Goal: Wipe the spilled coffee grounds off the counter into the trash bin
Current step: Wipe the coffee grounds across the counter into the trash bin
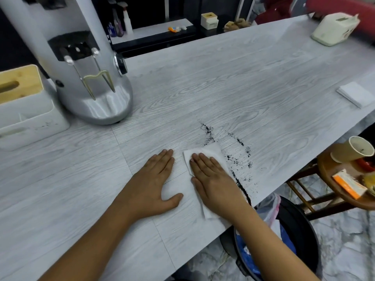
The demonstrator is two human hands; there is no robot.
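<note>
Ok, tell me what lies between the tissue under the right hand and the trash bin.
Head view: scattered coffee grounds on the counter, from the tissue toward the edge above the trash bin.

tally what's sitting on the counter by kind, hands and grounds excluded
Coffee grinder: 1
Tissue boxes: 2, bamboo-lidded and cream
White tissue under the right hand: 1
Folded white napkin: 1
Total: 5
</note>
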